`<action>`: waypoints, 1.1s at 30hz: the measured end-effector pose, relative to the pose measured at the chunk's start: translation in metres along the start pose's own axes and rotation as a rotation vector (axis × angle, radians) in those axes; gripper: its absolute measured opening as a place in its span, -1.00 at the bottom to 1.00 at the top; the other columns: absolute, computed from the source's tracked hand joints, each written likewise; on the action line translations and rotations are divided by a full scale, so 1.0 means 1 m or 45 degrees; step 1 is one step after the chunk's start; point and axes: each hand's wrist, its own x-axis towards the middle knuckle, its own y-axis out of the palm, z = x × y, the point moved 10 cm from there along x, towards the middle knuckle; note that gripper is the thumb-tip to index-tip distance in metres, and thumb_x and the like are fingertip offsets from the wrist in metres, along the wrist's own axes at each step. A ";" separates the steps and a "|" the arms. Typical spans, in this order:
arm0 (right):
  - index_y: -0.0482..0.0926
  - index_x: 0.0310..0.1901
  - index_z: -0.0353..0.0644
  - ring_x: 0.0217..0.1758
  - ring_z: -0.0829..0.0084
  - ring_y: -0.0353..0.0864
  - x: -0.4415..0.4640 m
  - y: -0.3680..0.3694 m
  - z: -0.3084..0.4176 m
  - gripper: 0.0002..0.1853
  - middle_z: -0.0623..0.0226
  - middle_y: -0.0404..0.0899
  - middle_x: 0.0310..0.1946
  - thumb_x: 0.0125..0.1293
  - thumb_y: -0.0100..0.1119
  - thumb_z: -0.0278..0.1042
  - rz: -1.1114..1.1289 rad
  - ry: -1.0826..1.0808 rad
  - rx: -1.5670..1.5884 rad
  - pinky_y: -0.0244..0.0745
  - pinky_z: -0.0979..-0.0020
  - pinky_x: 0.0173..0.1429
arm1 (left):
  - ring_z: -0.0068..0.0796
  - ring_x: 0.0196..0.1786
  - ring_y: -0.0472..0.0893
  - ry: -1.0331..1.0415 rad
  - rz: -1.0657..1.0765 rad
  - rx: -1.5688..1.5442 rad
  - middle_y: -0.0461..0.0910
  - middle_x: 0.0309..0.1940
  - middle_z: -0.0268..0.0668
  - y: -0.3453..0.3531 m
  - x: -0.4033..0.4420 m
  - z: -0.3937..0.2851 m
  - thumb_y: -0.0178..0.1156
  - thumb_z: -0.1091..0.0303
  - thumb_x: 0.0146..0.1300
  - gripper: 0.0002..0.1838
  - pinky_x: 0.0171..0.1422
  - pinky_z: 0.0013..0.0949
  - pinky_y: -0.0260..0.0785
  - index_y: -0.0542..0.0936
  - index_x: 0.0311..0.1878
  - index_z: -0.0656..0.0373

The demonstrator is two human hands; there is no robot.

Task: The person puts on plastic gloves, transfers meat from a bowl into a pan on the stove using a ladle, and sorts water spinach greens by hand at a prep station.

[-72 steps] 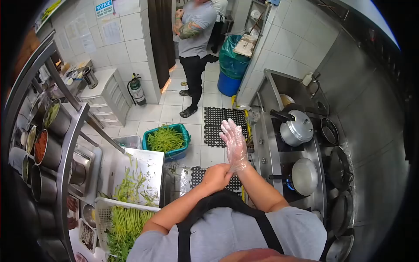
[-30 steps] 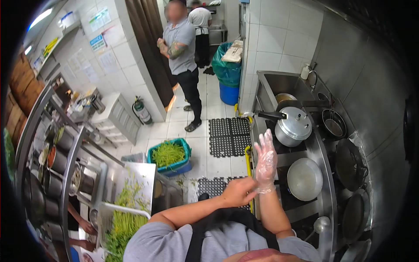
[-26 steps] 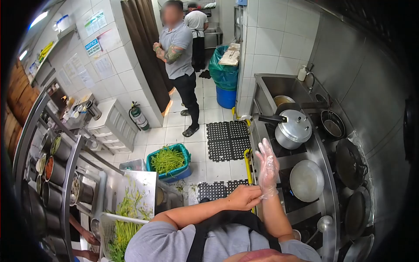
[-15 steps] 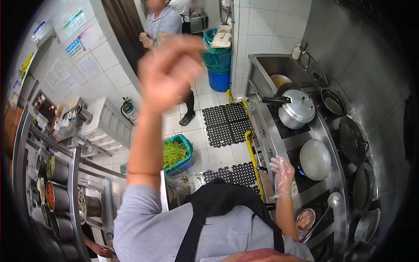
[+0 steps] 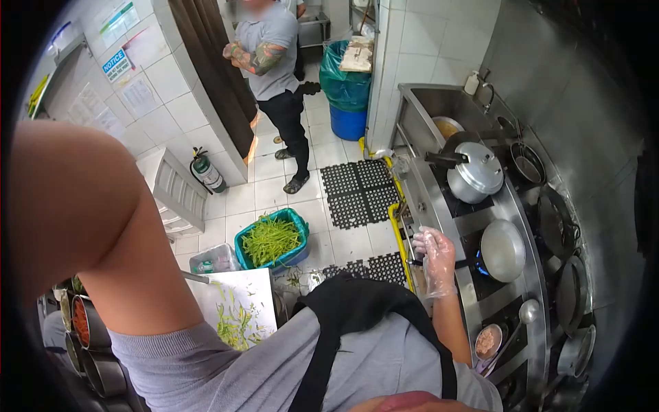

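My right hand (image 5: 436,257), in a clear plastic glove, is at the stove's front edge with its fingers bent and pressed together. It overlaps the handle of a light round pan (image 5: 502,250); whether it grips that handle is unclear. A blue flame shows beside the pan. My bare left arm (image 5: 144,254) is raised very close to the camera, and its hand is outside the view. Below that arm, green scraps (image 5: 237,323) lie on a white board (image 5: 259,288).
A teal-lined tub (image 5: 301,226) of green stalks stands on the floor. A person (image 5: 268,55) stands with folded arms near a blue bin (image 5: 349,122). On the stove are a pressure cooker (image 5: 475,172), a bowl of pinkish food (image 5: 488,341) and a ladle (image 5: 528,311).
My left hand has left my right wrist, swung up and passed out of view. My right hand has moved down and right to the stove edge, its fingers now bent. The view has shifted.
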 end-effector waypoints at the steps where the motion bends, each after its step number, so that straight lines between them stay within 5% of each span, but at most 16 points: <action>1: 0.72 0.21 -0.44 -0.10 0.41 0.84 0.007 0.009 0.003 -0.73 0.11 0.84 -0.07 0.70 0.25 -0.41 0.039 -0.010 -0.048 0.73 0.42 0.06 | -0.21 -0.04 0.67 -0.023 0.028 -0.018 0.68 -0.09 -0.07 0.011 -0.003 0.000 -0.07 0.04 0.69 -0.50 0.14 -0.16 0.51 0.61 0.07 0.36; 13: 0.72 0.20 -0.44 -0.09 0.36 0.89 0.013 0.003 -0.044 -0.72 0.08 0.86 -0.06 0.73 0.23 -0.37 0.156 0.119 -0.242 0.81 0.37 0.05 | -0.26 -0.18 0.62 -0.117 0.121 -0.169 0.63 -0.24 -0.15 0.070 -0.024 -0.019 -0.02 0.11 0.65 -0.60 0.01 -0.19 0.48 0.58 -0.09 0.31; 25: 0.71 0.24 -0.42 -0.09 0.43 0.87 0.003 -0.053 -0.056 -0.70 0.13 0.86 -0.09 0.72 0.26 -0.34 0.049 0.188 -0.236 0.77 0.42 0.03 | -0.31 -0.32 0.58 -0.029 0.102 -0.599 0.59 -0.38 -0.22 0.051 -0.089 -0.085 0.03 0.19 0.61 -0.66 -0.13 -0.21 0.45 0.55 -0.24 0.25; 29: 0.73 0.20 -0.38 -0.05 0.47 0.85 0.003 -0.064 -0.051 -0.71 0.19 0.86 -0.09 0.72 0.24 -0.31 0.089 0.036 -0.622 0.77 0.38 0.08 | -0.32 -0.37 0.56 0.022 0.215 -0.862 0.58 -0.43 -0.25 0.053 -0.132 -0.125 0.05 0.21 0.60 -0.66 -0.17 -0.22 0.44 0.54 -0.29 0.24; 33: 0.74 0.23 -0.38 -0.03 0.51 0.82 -0.004 -0.058 -0.057 -0.71 0.26 0.85 -0.06 0.72 0.26 -0.34 -0.045 0.269 -0.271 0.74 0.40 0.15 | -0.34 -0.41 0.55 0.054 0.354 -1.099 0.56 -0.47 -0.27 0.054 -0.168 -0.158 0.07 0.24 0.58 -0.66 -0.22 -0.23 0.43 0.53 -0.34 0.22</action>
